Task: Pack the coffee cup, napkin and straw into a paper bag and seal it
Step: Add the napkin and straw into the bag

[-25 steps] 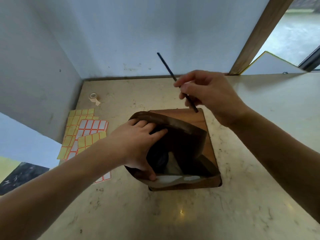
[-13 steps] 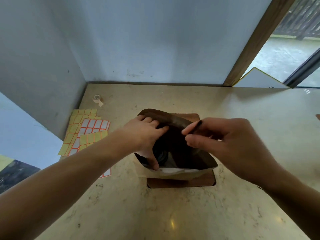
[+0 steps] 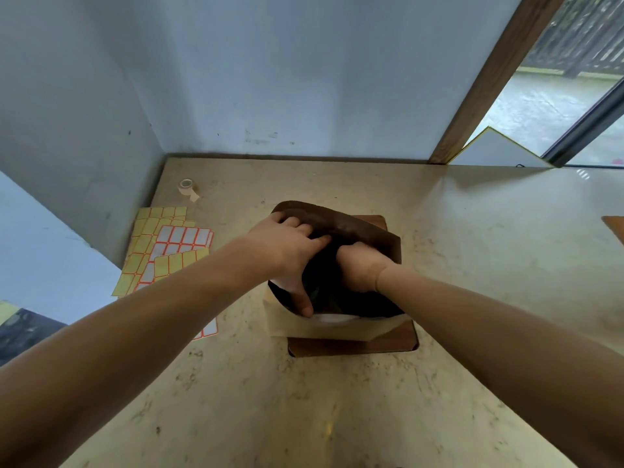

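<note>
A brown paper bag [image 3: 358,228] stands open on a wooden board [image 3: 351,347] in the middle of the counter. My left hand [image 3: 287,251] grips the bag's left rim, thumb inside and fingers over the far edge. My right hand [image 3: 359,268] reaches down into the bag's mouth, its fingers hidden in the dark interior. The black straw is out of sight. Something white, perhaps the napkin [image 3: 329,319], shows just inside the near rim. The coffee cup is hidden in the bag's shadow.
Sheets of yellow and white sticker labels [image 3: 165,248] lie left of the bag. A small roll of tape [image 3: 187,187] sits near the back left corner. Walls close the back and left; another wooden piece [image 3: 616,228] pokes in at the right edge.
My right hand carried the black straw from above the bag down into its mouth and now sits inside with the straw hidden. My left hand kept hold of the rim.
</note>
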A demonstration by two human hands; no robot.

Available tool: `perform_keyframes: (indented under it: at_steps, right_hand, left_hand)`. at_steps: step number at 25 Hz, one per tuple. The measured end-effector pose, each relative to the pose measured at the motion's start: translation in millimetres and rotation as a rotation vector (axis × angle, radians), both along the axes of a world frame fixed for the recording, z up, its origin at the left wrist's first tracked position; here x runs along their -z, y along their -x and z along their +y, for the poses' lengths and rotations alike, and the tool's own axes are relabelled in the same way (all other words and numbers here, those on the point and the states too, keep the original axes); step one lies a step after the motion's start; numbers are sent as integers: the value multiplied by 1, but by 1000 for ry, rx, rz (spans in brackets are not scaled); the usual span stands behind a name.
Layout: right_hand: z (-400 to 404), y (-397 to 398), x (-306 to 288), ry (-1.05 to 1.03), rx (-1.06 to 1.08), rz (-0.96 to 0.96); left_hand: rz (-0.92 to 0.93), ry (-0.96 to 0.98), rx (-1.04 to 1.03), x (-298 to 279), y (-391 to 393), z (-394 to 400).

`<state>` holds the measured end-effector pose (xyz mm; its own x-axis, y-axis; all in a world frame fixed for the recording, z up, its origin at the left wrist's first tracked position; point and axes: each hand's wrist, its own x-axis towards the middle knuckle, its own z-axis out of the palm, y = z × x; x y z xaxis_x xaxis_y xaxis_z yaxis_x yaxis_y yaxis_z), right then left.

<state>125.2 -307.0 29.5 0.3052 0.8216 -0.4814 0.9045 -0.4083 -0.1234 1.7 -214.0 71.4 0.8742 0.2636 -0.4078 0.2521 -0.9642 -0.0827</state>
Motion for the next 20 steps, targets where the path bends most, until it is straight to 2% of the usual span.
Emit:
perform_keyframes:
  at_steps: [8, 20]
  right_hand:
    - [2, -7, 34, -27, 247, 47]
    - [5, -14, 51, 41, 183, 120]
  left_hand:
    - [-25, -4, 32, 4, 3, 2]
    - [-47, -9, 39, 10, 3, 5]
